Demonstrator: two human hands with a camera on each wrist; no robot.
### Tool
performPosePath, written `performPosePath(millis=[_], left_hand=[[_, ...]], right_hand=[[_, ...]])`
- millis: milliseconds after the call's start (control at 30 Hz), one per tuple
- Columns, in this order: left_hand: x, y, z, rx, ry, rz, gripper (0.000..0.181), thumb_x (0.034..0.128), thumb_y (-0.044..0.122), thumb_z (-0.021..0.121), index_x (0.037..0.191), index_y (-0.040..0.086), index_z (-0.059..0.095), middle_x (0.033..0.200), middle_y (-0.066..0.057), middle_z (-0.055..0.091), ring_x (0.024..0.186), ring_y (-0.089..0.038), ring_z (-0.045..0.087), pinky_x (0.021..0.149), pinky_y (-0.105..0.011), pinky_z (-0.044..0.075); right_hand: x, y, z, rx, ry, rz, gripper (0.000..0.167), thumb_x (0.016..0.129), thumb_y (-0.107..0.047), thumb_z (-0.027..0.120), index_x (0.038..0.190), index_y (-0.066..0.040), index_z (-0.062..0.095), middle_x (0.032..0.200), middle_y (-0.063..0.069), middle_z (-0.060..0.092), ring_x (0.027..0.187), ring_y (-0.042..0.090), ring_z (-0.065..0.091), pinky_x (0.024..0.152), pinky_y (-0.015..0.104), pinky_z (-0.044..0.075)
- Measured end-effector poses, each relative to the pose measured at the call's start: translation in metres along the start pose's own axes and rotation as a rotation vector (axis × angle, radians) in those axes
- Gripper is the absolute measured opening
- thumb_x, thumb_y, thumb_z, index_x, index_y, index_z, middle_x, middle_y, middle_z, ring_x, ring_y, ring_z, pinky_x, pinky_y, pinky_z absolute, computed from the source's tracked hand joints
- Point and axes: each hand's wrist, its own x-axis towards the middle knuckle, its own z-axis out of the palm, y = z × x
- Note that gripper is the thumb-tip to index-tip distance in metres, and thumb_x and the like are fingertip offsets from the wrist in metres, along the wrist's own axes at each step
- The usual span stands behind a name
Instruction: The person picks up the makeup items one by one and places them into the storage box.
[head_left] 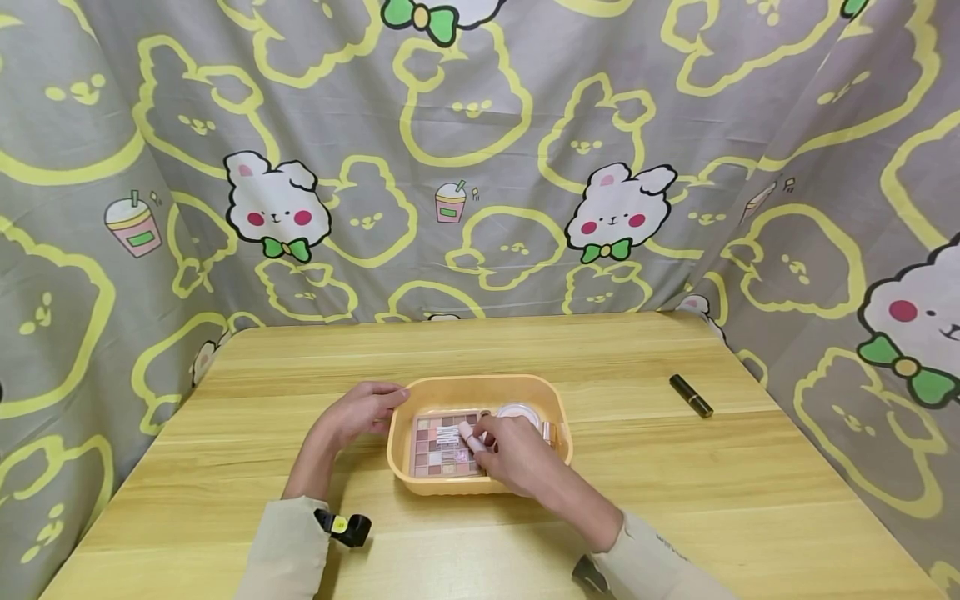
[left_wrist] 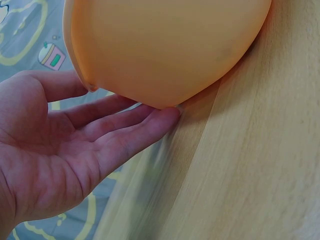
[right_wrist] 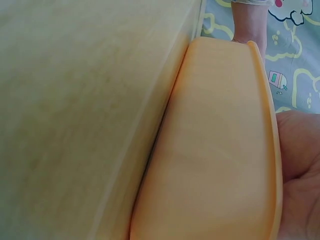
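A yellow-orange plastic basket (head_left: 480, 486) stands on the wooden table. My left hand (head_left: 365, 410) holds its left end, thumb at the rim and the other fingers (left_wrist: 145, 130) against the outer wall. Inside the basket, my right hand (head_left: 517, 454) pinches a small pale pink cosmetic tube (head_left: 471, 437) above an eyeshadow palette (head_left: 429, 454). A round, white-topped compact (head_left: 517, 411) lies behind the right hand, which partly covers it. In the right wrist view the basket wall (right_wrist: 215, 140) hides the fingers; only part of the palm (right_wrist: 302, 175) shows.
A slim black tube with a gold band (head_left: 691, 396) lies on the table (head_left: 300, 367) to the right of the basket. A small pinkish item (head_left: 548, 432) sits at the basket's right end. Patterned grey curtain (head_left: 495, 275) surrounds the table's back and sides.
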Motion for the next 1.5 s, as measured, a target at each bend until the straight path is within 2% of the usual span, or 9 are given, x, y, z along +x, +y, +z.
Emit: performPosePath(millis=[333, 533, 733, 1033, 1233, 1500], left_hand=[[0.000, 0.000, 0.000, 0.003, 0.000, 0.001, 0.051, 0.1063, 0.030, 0.051, 0.140, -0.008, 0.052, 0.136, -0.024, 0.061, 0.122, -0.031, 0.063, 0.097, -0.044, 0.057], [-0.001, 0.000, 0.000, -0.002, -0.001, -0.001, 0.051, 0.1063, 0.030, 0.051, 0.140, -0.008, 0.052, 0.137, -0.024, 0.061, 0.123, -0.031, 0.063, 0.097, -0.043, 0.057], [-0.001, 0.000, 0.001, 0.001, -0.002, -0.004, 0.051, 0.1063, 0.030, 0.051, 0.141, -0.008, 0.051, 0.137, -0.024, 0.060, 0.124, -0.033, 0.062, 0.097, -0.044, 0.057], [-0.001, -0.001, 0.000, 0.001, -0.009, 0.004, 0.052, 0.1066, 0.030, 0.051, 0.142, -0.009, 0.050, 0.138, -0.025, 0.060, 0.124, -0.033, 0.063, 0.096, -0.043, 0.057], [-0.001, -0.001, 0.000, -0.001, -0.013, 0.004, 0.052, 0.1067, 0.030, 0.050, 0.142, -0.009, 0.049, 0.138, -0.026, 0.059, 0.124, -0.034, 0.062, 0.096, -0.043, 0.058], [0.000, -0.001, -0.001, -0.003, -0.022, 0.015, 0.054, 0.1066, 0.031, 0.050, 0.143, -0.009, 0.048, 0.140, -0.027, 0.057, 0.126, -0.036, 0.061, 0.096, -0.043, 0.058]], right_hand=[[0.001, 0.002, -0.014, -0.027, 0.081, 0.000, 0.019, 0.091, -0.012, 0.071, 0.107, -0.001, 0.072, 0.081, 0.004, 0.068, 0.071, 0.013, 0.060, 0.063, 0.026, 0.051], [0.003, 0.004, -0.028, -0.007, 0.104, 0.040, 0.019, 0.093, -0.013, 0.071, 0.108, -0.001, 0.072, 0.080, 0.003, 0.068, 0.068, 0.009, 0.058, 0.062, 0.024, 0.051], [0.004, 0.007, -0.043, -0.015, 0.152, 0.083, 0.020, 0.093, -0.015, 0.072, 0.110, -0.003, 0.073, 0.080, 0.000, 0.068, 0.070, 0.010, 0.059, 0.065, 0.027, 0.051], [0.003, 0.015, -0.066, -0.001, 0.174, 0.147, 0.027, 0.095, -0.019, 0.071, 0.117, -0.004, 0.071, 0.082, 0.002, 0.069, 0.071, 0.012, 0.060, 0.064, 0.028, 0.051], [0.003, 0.023, -0.077, -0.002, 0.188, 0.189, 0.031, 0.097, -0.023, 0.069, 0.121, -0.003, 0.069, 0.087, 0.003, 0.069, 0.076, 0.015, 0.061, 0.067, 0.030, 0.052], [0.002, 0.032, -0.088, -0.001, 0.220, 0.197, 0.032, 0.096, -0.024, 0.069, 0.120, -0.003, 0.069, 0.090, 0.006, 0.071, 0.081, 0.018, 0.064, 0.072, 0.035, 0.055]])
